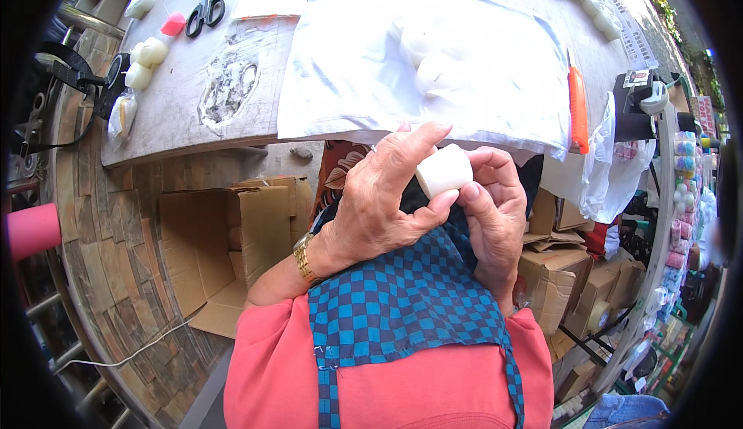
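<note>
Just in front of the table's near edge, a short white votive candle is held between my two hands, tilted. My left hand is closed on its left side, the thumb at the lower edge and the forefinger reaching past the top. From the right, my right hand pinches it with thumb and fingers. Beyond the hands a white cloth covers the middle of the table. A few whitish pieces lie on it, washed out by glare.
Scissors, a pink piece and small white candles lie on the left of the table. An orange cutter rests at the cloth's right. White candles line the far right edge. Cardboard boxes stand below.
</note>
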Tool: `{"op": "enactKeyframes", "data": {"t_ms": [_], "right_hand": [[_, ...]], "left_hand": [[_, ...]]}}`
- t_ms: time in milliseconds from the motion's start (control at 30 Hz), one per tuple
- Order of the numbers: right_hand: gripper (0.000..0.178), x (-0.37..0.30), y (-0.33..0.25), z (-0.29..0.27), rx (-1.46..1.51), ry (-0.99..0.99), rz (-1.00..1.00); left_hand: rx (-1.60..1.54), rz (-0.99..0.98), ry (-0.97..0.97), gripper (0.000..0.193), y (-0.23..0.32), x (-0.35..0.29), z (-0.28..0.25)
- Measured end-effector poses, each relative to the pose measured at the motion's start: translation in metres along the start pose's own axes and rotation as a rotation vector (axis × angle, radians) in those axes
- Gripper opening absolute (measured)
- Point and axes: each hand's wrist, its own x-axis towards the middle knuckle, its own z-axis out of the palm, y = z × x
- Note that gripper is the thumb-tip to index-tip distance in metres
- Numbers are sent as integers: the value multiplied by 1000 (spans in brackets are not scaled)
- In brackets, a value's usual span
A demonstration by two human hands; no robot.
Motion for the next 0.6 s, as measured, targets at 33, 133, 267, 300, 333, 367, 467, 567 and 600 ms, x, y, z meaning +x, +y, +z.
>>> {"op": "enactKeyframes", "data": {"t_ms": [33,133,267,300,333,367,467,567,600], "right_hand": [[34,-1,2,-2,12,-4,-17],[35,-3,2,-3,12,-16,-74],[35,-7,1,-2,-102,-34,-185],[36,-8,1,-2,-136,-27,-184],[37,-9,0,-1,-168,-24,-178],[38,-10,-1,0,-200,-22,-173],[40,-9,-6,2,-122,-21,-114],[39,-5,-4,0,15,-98,-71],[40,-5,-3,0,50,-97,-49]], "left_hand": [[-29,-11,1,73,-1,-2,3],[-45,-8,-5,71,-1,-4,4],[11,75,-59,67,-2,-2,2],[6,45,-80,65,-1,-1,2],[6,11,-97,64,2,-2,2],[5,-23,-115,62,4,-2,3],[58,4,-103,62,2,-3,4],[113,14,-72,63,4,-4,7],[111,12,-65,62,4,-5,7]]}}
